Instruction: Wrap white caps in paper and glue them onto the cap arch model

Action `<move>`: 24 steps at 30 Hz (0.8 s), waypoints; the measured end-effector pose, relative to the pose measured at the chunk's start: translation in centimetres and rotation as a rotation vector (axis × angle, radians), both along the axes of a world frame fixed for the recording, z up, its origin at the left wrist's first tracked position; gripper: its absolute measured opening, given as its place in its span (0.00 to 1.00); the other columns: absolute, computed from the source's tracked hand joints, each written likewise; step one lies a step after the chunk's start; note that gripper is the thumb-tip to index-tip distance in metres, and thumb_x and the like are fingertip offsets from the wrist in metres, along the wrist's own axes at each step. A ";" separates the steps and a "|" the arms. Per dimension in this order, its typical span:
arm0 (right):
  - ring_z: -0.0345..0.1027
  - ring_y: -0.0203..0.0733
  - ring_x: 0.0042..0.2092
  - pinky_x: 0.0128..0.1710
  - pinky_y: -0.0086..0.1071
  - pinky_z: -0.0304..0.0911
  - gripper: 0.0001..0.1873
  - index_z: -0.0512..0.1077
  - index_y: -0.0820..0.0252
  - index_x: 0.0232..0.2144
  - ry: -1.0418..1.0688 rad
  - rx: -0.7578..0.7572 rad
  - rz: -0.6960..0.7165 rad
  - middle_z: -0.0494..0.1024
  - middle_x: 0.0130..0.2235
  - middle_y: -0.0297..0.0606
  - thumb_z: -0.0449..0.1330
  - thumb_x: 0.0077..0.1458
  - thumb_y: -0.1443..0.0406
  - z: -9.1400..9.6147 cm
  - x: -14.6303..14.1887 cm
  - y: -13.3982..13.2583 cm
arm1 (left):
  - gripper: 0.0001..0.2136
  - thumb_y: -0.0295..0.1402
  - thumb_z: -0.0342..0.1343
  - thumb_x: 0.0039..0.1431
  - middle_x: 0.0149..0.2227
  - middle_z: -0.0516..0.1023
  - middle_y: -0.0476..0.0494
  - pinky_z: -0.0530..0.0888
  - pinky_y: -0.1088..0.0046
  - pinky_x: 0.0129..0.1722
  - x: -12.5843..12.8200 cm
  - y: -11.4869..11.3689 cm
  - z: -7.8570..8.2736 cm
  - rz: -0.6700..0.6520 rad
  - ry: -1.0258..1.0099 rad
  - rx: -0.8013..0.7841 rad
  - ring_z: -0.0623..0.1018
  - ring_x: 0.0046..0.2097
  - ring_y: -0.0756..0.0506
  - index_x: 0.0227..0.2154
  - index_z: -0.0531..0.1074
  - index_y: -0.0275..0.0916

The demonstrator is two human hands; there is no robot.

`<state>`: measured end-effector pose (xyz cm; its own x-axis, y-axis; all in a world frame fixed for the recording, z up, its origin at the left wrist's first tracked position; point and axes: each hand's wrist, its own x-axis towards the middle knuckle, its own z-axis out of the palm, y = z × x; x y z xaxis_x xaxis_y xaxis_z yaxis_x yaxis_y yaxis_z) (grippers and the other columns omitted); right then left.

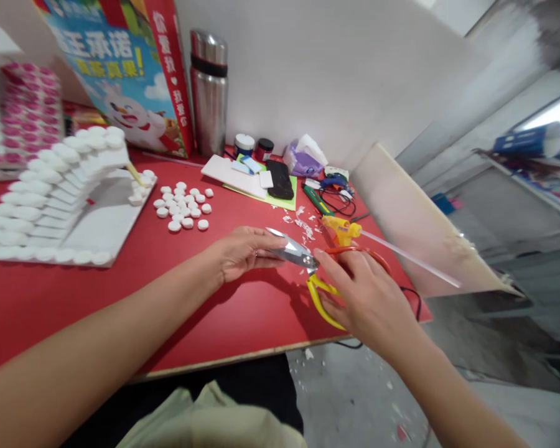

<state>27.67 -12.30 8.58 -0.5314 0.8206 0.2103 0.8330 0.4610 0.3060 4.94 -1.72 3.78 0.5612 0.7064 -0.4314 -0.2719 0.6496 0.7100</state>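
My right hand [371, 298] grips a pair of scissors [295, 251] by its handles, one loop red and one yellow. The metal blades point left, toward my left hand [247, 254]. At the blade tips, the fingers of my left hand are drawn together; whatever is between them is too small or hidden to make out. White paper-like scraps [304, 225] lie just beyond the scissors. Left of there, a loose group of white round pieces [182, 208] rests on the red table [205, 317].
A white stepped model [51, 193] edged with round pieces stands at left. Behind are a printed box [126, 81], a steel flask [209, 93], a black phone [280, 179] and a tissue pack [305, 158]. A yellow glue gun [340, 229] with its stick lies near the right-hand board [401, 218].
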 end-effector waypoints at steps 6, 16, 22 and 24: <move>0.69 0.55 0.43 0.42 0.47 0.74 0.27 0.70 0.66 0.61 -0.007 -0.025 -0.006 0.72 0.42 0.52 0.62 0.62 0.61 0.1 -0.1 0.1 | 0.00 0.20 0.65 0.57 0.35 0.85 0.36 0.83 0.67 0.41 0.1 0.0 0.3 0.036 0.090 -0.007 0.85 0.36 0.44 0.31 0.80 0.27; 0.70 0.55 0.44 0.44 0.47 0.74 0.29 0.69 0.64 0.62 0.029 -0.052 -0.038 0.72 0.44 0.51 0.64 0.61 0.61 0.1 0.3 -0.2 | 0.06 0.18 0.61 0.58 0.32 0.83 0.37 0.83 0.64 0.44 0.3 0.0 0.1 0.144 0.057 0.004 0.83 0.35 0.46 0.26 0.77 0.28; 0.71 0.56 0.45 0.45 0.48 0.74 0.29 0.67 0.63 0.62 0.062 -0.083 -0.055 0.72 0.45 0.52 0.63 0.60 0.63 0.2 0.3 -0.4 | 0.03 0.21 0.63 0.56 0.34 0.83 0.36 0.82 0.65 0.45 -0.2 0.1 -0.7 0.227 -0.003 0.037 0.83 0.36 0.46 0.28 0.79 0.29; 0.71 0.57 0.46 0.46 0.49 0.73 0.29 0.67 0.61 0.62 0.085 -0.084 -0.079 0.73 0.45 0.52 0.62 0.60 0.63 0.3 0.4 -0.6 | 0.04 0.21 0.63 0.56 0.37 0.84 0.34 0.82 0.64 0.46 -0.7 0.3 -0.8 0.265 -0.015 0.010 0.83 0.37 0.46 0.26 0.78 0.30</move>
